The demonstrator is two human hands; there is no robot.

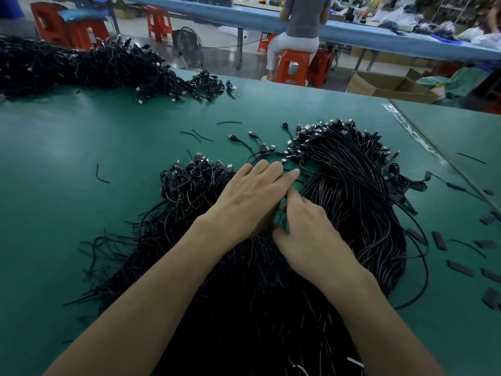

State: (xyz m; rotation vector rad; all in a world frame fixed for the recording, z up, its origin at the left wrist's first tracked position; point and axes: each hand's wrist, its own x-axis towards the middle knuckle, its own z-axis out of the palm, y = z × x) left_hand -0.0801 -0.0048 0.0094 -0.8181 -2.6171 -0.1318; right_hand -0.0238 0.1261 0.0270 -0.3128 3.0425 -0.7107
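Both bare forearms reach in from the lower edge and converge at the middle. The left hand (249,198) lies palm down, its fingers (271,169) straight, close together and pointing away. The right hand (309,229) sits just beside it, knuckles up, with its fingers curled in toward the left palm and its index finger (294,195) touching that hand's edge; whether they pinch anything is hidden

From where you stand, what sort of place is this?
Probably a cable-assembly workshop: heaps of black USB cables cover the green work table, and another worker sits on an orange plastic stool at a long blue bench.
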